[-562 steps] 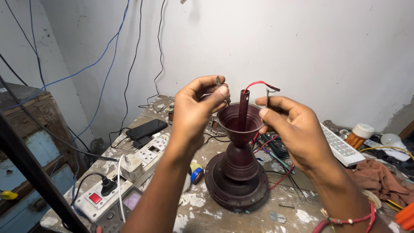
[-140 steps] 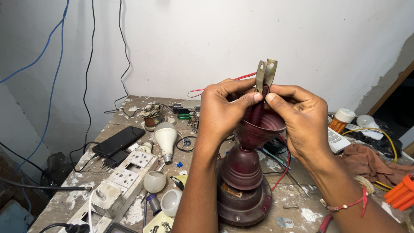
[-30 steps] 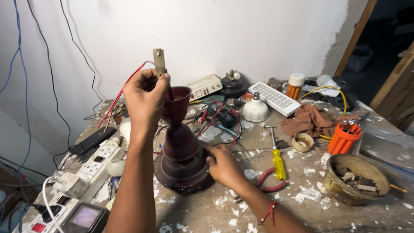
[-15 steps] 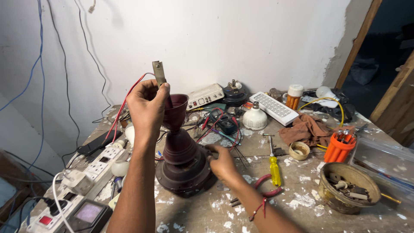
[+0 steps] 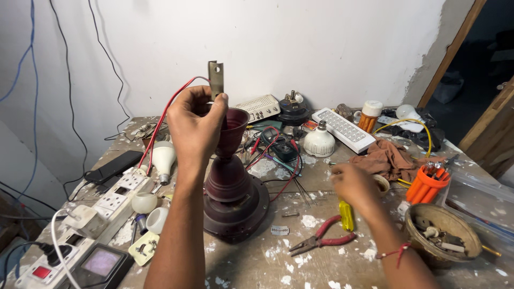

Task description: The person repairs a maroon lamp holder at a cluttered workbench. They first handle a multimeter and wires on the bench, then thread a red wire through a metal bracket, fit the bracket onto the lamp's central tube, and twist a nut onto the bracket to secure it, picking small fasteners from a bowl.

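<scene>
Fan part: a dark maroon ceiling-fan housing (image 5: 233,187) stands upright on the paint-spattered workbench (image 5: 300,262), left of middle; wide round base, a bulging waist above it, and a flared cup (image 5: 233,128) open at the top.
Finish: glossy maroon, scuffed and dusty at the base rim.
Metal bracket: a flat grey metal strip (image 5: 216,79) with a hole near its upper end sticks straight up above the cup.
Red wire: a red lead (image 5: 160,120) arcs from the bracket's foot, over the left hand and down toward the bench's left side.
Left hand: the left hand (image 5: 195,126) is raised at the cup's rim, fingers closed together around the foot of the bracket, thumb pressed against it.
Right hand: the right hand (image 5: 353,184) hangs low over the bench, well apart from the housing, fingers curled inward; whether they pinch anything cannot be told.
Near the right hand: a yellow-handled screwdriver (image 5: 347,215) lies just below it, red-handled pliers (image 5: 324,241) beside that, a roll of tape (image 5: 381,183) just behind.
Left of the housing: white bulb shells (image 5: 162,159), a white switch-and-socket board (image 5: 115,200), a black phone (image 5: 113,167).
Right side: an orange cup of tools (image 5: 425,184), a brown rag (image 5: 388,158), a round bowl of small parts (image 5: 441,233).
</scene>
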